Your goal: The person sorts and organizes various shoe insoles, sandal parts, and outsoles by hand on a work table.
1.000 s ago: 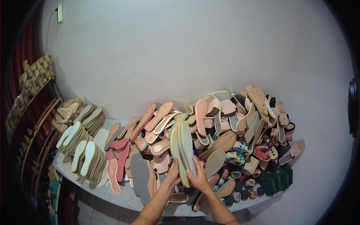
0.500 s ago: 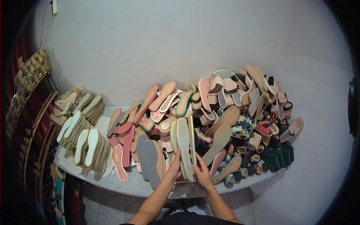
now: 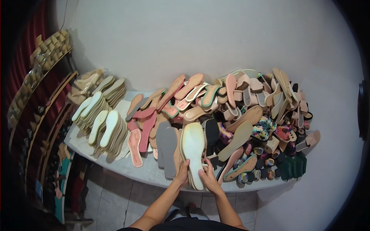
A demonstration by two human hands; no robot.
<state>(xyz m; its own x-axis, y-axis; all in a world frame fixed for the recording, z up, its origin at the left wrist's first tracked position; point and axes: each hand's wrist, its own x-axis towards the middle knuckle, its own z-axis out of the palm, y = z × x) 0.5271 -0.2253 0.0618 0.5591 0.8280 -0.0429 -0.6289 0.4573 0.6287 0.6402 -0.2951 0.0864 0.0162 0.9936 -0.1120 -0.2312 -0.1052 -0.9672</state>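
Both my hands grip a small stack of shoe soles [image 3: 193, 144], upright over the front of the table. The top sole is white with a yellowish toe edge; others show along its left side. My left hand [image 3: 182, 174] is closed around the lower left edge. At the lower right, my right hand [image 3: 210, 178] is closed, its thumb on the top sole near the heel. Just left of the stack lie grey soles [image 3: 167, 148]. A black sole-shaped piece [image 3: 211, 131] shows behind its upper right, and a beige insole [image 3: 236, 143] leans further right.
Neat stacks of white soles [image 3: 111, 129] stand on the left of the table [image 3: 154, 179]. A heap of sandals [image 3: 246, 90] and pink insoles [image 3: 148, 129] covers the middle and right. Dark green pieces [image 3: 291, 167] sit at the right end. Shelves [image 3: 50, 134] curve along the left.
The soles in my hands were spread apart, one standing off to the right; now they lie together with a broad white face toward me. The view has shifted, moving the table contents rightward.
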